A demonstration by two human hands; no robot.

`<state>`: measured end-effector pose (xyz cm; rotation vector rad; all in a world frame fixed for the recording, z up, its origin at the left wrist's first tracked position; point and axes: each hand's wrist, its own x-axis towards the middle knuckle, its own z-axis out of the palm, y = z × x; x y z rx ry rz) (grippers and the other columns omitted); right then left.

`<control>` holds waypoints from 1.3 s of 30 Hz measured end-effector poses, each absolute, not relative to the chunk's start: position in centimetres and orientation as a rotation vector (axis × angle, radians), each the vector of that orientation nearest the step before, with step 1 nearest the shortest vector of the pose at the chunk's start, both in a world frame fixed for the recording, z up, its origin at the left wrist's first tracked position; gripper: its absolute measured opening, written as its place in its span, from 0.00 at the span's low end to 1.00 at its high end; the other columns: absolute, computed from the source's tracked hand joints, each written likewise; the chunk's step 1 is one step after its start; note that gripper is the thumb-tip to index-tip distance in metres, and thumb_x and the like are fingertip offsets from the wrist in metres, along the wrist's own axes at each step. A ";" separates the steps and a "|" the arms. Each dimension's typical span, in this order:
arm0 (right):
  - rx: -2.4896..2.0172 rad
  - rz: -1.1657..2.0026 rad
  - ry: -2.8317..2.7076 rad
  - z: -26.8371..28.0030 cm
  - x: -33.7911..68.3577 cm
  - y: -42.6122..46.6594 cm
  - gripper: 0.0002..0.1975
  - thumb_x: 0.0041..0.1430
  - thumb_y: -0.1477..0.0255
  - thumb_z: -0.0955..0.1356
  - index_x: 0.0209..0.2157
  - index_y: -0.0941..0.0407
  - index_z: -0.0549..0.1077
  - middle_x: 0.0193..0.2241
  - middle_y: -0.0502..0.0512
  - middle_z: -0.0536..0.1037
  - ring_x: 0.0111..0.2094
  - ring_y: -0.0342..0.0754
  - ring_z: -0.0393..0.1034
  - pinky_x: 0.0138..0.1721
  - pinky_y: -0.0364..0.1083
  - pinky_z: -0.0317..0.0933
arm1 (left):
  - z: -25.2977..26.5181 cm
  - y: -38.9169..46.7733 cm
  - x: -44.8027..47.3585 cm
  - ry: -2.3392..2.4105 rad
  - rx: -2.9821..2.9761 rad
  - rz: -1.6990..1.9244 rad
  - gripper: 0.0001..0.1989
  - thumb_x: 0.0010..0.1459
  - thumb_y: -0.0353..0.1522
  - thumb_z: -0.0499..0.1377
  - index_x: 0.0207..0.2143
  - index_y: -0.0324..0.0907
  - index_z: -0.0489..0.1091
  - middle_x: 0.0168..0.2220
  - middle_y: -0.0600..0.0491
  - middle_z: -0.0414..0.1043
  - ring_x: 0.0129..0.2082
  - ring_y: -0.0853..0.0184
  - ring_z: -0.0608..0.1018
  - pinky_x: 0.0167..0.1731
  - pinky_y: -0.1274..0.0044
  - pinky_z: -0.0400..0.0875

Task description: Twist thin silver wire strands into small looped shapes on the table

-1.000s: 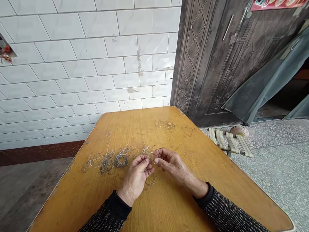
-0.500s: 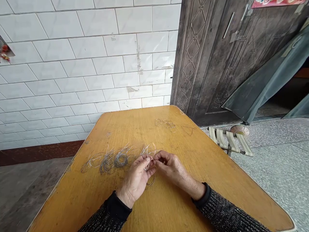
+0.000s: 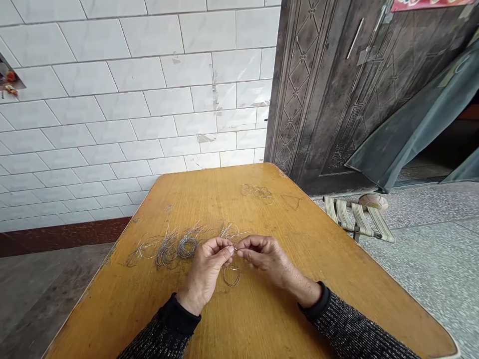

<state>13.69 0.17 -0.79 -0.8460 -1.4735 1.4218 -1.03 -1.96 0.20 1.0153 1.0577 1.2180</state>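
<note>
Over the middle of the wooden table (image 3: 262, 309), my left hand (image 3: 209, 264) pinches a thin piece of wire (image 3: 231, 284) between thumb and fingers. My right hand (image 3: 264, 257) meets it fingertip to fingertip, also pinched on the wire. A loop of this wire hangs below the fingers; its upper part is mostly hidden by them. Just left of my left hand lie a round coil of grey wire (image 3: 187, 245) and a looser tangle of wire (image 3: 164, 254). More wire (image 3: 229, 230) with pale loose ends lies behind my fingertips.
Thin wire rings (image 3: 262, 193) lie toward the table's far right. A strap-seat folding stool (image 3: 352, 219) with a roundish object (image 3: 373, 201) behind it stands right of the table. The tiled wall (image 3: 149, 109) and dark door (image 3: 329, 99) close off the far side.
My left hand has turned and its fingers have closed together into a pinch. The hanging wire loop shows more fully below it. My right hand has barely moved.
</note>
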 end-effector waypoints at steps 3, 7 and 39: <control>-0.871 1.530 -1.387 -0.6 13.7 0.3 0.13 0.40 0.64 0.72 0.25 0.58 0.72 0.19 0.47 0.70 0.15 0.35 0.55 0.17 0.38 0.49 | 0.1 -2.0 -0.9 1.089 1.106 1.223 0.08 0.42 0.33 0.63 0.24 0.38 0.68 0.23 0.57 0.66 0.23 0.74 0.66 0.26 0.79 0.60; -0.870 1.549 -1.374 -0.5 13.7 0.4 0.15 0.39 0.63 0.72 0.25 0.59 0.72 0.18 0.46 0.70 0.14 0.34 0.55 0.16 0.38 0.48 | 0.2 -2.1 -0.7 1.125 1.228 1.214 0.07 0.43 0.32 0.62 0.24 0.38 0.68 0.22 0.57 0.65 0.22 0.73 0.66 0.26 0.79 0.60; -0.859 1.619 -1.329 -0.2 13.8 0.2 0.16 0.39 0.61 0.73 0.20 0.59 0.68 0.14 0.45 0.69 0.13 0.35 0.58 0.15 0.37 0.53 | -0.1 -2.1 -0.6 0.967 0.927 1.157 0.13 0.40 0.36 0.66 0.26 0.37 0.69 0.23 0.57 0.65 0.22 0.75 0.66 0.23 0.81 0.59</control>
